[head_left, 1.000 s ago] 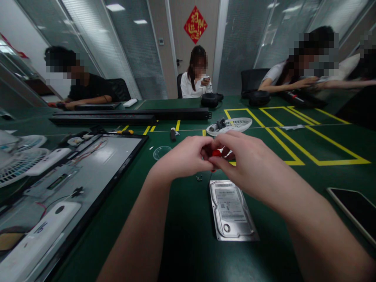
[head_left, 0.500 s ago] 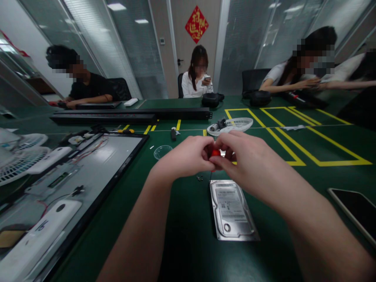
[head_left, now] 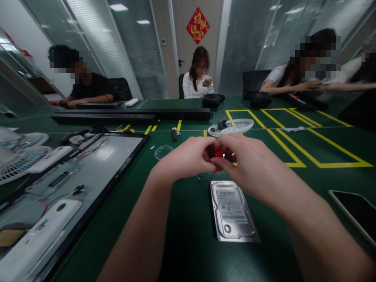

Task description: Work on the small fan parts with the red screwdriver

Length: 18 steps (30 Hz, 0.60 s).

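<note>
Pinching a red screwdriver (head_left: 219,154) in my right hand (head_left: 246,153), I curl my left hand (head_left: 190,157) beside it, its grip hidden; the thin shaft (head_left: 211,178) stands at the far-left corner of a shiny metal hard drive (head_left: 232,209) on the smooth counter (head_left: 189,219).

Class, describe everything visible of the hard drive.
The hard drive is a flat, silver, metal-looking rectangle with a contoured edge. A pale label, its print too blurred to read, covers much of the upper face; a round spot sits near the end closest to the camera. It lies flat on the green table. A thin shaft below a red handle ends near its far left corner; contact is unclear.
</note>
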{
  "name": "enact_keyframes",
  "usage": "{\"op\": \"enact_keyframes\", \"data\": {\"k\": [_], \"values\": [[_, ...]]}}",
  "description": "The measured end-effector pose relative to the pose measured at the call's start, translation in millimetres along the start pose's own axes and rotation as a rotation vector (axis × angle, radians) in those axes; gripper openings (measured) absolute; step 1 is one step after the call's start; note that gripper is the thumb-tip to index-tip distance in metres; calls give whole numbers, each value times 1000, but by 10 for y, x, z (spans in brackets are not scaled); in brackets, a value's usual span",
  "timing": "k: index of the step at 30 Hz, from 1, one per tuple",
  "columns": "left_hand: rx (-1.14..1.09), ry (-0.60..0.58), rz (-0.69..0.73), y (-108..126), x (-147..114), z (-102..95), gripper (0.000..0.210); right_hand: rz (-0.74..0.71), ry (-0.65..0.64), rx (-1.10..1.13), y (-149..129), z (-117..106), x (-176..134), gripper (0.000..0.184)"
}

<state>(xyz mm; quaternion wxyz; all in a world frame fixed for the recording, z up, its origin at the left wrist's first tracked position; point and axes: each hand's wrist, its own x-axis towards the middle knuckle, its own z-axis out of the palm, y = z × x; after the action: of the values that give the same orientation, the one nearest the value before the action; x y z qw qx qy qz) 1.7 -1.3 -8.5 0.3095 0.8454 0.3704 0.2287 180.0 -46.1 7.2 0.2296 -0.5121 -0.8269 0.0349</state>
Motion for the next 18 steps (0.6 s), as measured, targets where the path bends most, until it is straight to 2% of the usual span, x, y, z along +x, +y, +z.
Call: {"op": "enact_keyframes", "data": {"k": [5,13,18], "values": [[22,-32,42,47,-15,-21,22,-54,-31,34,-2,-46,-32,23],[-10,-12,14,18,12,-10,26,0,-6,-26,-22,-33,-13,7],[20,-34,49,45,0,-25,26,-59,-27,35,19,-31,-39,20]]}}
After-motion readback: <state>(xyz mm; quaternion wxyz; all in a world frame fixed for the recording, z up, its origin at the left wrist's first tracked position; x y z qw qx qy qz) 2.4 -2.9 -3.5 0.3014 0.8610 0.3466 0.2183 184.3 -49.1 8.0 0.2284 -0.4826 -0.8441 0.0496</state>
